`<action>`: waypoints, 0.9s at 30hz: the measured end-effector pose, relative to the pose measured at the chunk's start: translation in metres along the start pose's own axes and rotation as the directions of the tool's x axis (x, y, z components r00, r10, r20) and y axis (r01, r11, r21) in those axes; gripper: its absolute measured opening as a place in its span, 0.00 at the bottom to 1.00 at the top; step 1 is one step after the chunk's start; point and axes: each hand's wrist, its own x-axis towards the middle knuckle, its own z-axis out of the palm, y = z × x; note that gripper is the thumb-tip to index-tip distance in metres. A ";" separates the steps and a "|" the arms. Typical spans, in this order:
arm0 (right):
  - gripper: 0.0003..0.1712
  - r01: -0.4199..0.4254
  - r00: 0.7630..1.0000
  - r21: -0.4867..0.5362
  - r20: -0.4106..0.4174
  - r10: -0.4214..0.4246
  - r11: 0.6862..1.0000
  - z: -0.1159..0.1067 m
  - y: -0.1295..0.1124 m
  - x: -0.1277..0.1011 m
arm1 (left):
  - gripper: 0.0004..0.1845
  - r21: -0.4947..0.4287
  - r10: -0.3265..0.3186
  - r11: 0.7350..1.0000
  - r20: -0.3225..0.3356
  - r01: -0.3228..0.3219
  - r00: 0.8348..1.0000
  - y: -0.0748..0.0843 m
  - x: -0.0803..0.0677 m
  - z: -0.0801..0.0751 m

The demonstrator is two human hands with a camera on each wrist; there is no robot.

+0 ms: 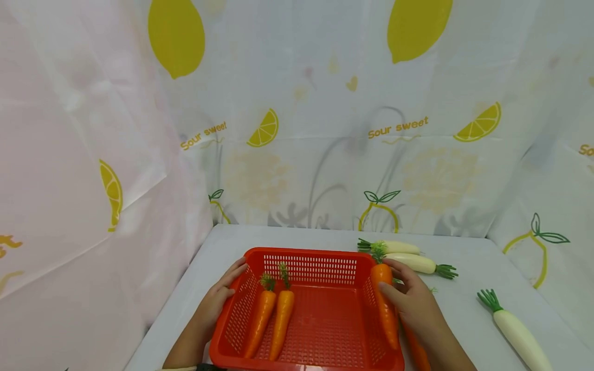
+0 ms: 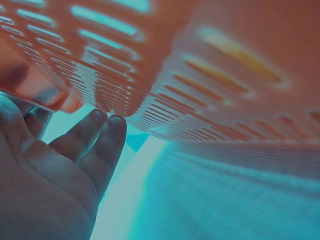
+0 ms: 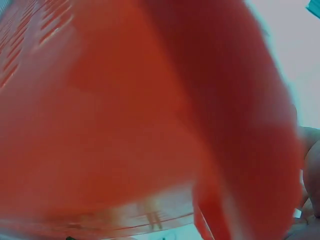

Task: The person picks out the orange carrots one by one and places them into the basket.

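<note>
A red mesh basket (image 1: 320, 268) stands on the white table near its front edge, and two orange carrots (image 1: 271, 319) lie side by side in its left half. My left hand (image 1: 221, 296) rests against the basket's left outer wall (image 2: 165, 95), its fingers (image 2: 97, 140) fairly straight below the rim. My right hand (image 1: 394, 283) grips a third carrot (image 1: 389, 322) over the basket's right rim, leafy end pointing away from me. In the right wrist view this carrot (image 3: 150, 125) is an orange blur that fills the frame. Another carrot (image 1: 417, 353) lies outside the basket under my right forearm.
Two white radishes (image 1: 410, 255) with green tops lie behind the basket's right corner. A third radish (image 1: 520, 335) lies at the table's right side. Lemon-print curtains (image 1: 325, 129) close off the table at the back and on both sides.
</note>
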 end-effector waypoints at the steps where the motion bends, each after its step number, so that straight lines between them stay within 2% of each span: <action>1: 0.36 0.000 1.000 0.002 0.003 0.000 1.000 0.001 -0.001 0.000 | 0.37 0.000 0.000 1.000 0.000 0.000 1.000 0.000 0.000 0.000; 27: 0.35 0.033 0.996 0.077 0.078 -0.039 0.997 0.009 -0.016 -0.001 | 0.38 -0.008 0.017 1.000 0.026 -0.017 1.000 0.000 0.000 -0.001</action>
